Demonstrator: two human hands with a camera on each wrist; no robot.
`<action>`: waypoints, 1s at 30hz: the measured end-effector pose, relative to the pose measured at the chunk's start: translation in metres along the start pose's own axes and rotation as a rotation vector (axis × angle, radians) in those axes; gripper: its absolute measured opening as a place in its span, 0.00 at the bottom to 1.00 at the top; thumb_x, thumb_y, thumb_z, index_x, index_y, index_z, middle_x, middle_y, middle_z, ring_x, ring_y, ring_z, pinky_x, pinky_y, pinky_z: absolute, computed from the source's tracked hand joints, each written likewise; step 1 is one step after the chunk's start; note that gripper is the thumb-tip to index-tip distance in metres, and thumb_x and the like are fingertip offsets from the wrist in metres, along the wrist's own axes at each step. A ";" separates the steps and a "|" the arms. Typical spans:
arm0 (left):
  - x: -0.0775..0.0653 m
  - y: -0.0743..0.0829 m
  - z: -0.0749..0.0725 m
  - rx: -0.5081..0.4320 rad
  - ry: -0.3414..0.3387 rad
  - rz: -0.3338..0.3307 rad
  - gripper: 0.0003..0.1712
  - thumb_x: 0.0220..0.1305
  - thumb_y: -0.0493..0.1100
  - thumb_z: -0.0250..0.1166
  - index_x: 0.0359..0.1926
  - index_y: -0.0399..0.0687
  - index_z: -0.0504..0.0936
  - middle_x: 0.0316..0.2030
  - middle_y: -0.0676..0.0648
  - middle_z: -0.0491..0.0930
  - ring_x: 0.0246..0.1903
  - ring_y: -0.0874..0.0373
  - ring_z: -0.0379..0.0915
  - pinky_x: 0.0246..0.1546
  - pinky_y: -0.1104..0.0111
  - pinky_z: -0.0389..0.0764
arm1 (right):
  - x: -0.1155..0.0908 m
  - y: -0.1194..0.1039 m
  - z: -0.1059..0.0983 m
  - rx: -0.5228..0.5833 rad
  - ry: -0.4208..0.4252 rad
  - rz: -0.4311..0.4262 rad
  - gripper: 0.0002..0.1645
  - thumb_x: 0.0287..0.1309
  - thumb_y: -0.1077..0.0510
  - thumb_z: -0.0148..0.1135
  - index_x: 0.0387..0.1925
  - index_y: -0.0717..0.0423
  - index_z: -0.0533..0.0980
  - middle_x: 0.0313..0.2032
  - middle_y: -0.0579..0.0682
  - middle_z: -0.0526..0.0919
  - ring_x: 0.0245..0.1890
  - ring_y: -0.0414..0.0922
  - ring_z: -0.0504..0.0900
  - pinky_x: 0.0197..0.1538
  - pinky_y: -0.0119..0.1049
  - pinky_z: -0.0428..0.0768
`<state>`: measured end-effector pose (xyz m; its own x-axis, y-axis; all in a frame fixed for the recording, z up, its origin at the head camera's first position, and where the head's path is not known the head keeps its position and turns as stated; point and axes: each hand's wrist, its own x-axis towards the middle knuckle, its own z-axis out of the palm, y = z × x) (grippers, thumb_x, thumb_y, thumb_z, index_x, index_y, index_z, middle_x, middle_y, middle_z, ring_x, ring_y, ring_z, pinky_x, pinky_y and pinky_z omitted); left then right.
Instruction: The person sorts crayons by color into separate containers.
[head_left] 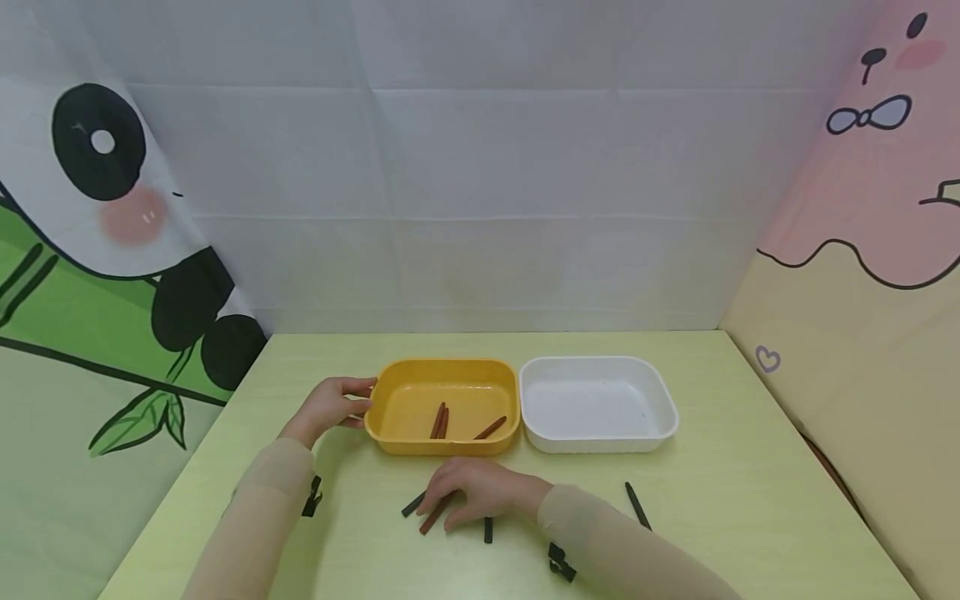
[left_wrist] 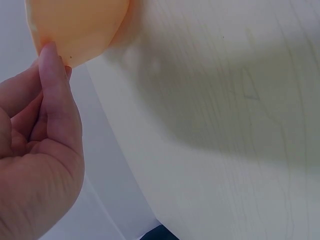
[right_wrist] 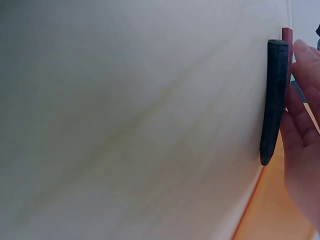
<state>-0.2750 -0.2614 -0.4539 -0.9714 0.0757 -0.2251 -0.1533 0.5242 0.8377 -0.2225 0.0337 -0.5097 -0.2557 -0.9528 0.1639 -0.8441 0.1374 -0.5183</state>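
At the tray's left end, my left hand (head_left: pixel 333 408) pinches the rim of a yellow tray (head_left: pixel 442 447); the left wrist view shows thumb and fingers at the tray's corner (left_wrist: pixel 80 30). Inside the tray lie several slim reddish-brown sticks (head_left: pixel 491 428). My right hand (head_left: pixel 480 487) is low over the table in front of it, thumb and fingers spread about another reddish-brown stick (head_left: pixel 432 520). Black sticks lie beside that hand, one (head_left: pixel 412 504) to its left and one (head_left: pixel 488 531) under it. In the right wrist view a black stick (right_wrist: pixel 275 100) overlaps the reddish-brown one (right_wrist: pixel 287 34).
A white tray (head_left: pixel 600 445) stands against the yellow tray's right side. Another black stick (head_left: pixel 637 505) lies on the table to the right, near the right forearm. A pale cloth wall (head_left: pixel 487 275) rises behind the table (head_left: pixel 750 467), with printed cloths at both sides.
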 end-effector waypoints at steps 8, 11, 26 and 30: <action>0.000 0.001 0.000 0.004 -0.007 0.005 0.29 0.68 0.32 0.62 0.69 0.33 0.68 0.60 0.29 0.72 0.37 0.53 0.82 0.37 0.65 0.86 | 0.004 0.002 0.001 -0.021 -0.009 -0.011 0.21 0.54 0.58 0.75 0.51 0.49 0.84 0.47 0.38 0.85 0.51 0.28 0.75 0.59 0.20 0.66; 0.000 0.001 0.000 0.003 -0.005 0.003 0.29 0.68 0.32 0.62 0.69 0.33 0.69 0.60 0.29 0.72 0.37 0.54 0.82 0.37 0.65 0.86 | 0.005 0.003 0.002 -0.055 -0.016 0.001 0.19 0.55 0.58 0.74 0.51 0.47 0.84 0.46 0.36 0.85 0.50 0.27 0.74 0.58 0.19 0.66; 0.001 0.002 0.000 0.002 -0.006 -0.003 0.29 0.69 0.32 0.62 0.69 0.33 0.68 0.60 0.29 0.72 0.37 0.52 0.82 0.36 0.65 0.86 | 0.010 0.005 0.005 -0.102 -0.029 0.010 0.12 0.56 0.56 0.73 0.44 0.43 0.87 0.41 0.35 0.83 0.44 0.26 0.73 0.52 0.15 0.66; 0.000 0.002 0.000 -0.003 -0.009 0.010 0.29 0.68 0.32 0.62 0.68 0.32 0.68 0.59 0.28 0.72 0.36 0.53 0.82 0.35 0.65 0.86 | 0.010 0.004 0.006 -0.096 -0.023 0.000 0.09 0.57 0.56 0.73 0.41 0.43 0.87 0.38 0.34 0.83 0.42 0.25 0.73 0.50 0.14 0.66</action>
<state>-0.2751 -0.2602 -0.4521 -0.9712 0.0882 -0.2212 -0.1444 0.5205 0.8416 -0.2258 0.0228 -0.5157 -0.2455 -0.9585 0.1446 -0.8857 0.1612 -0.4353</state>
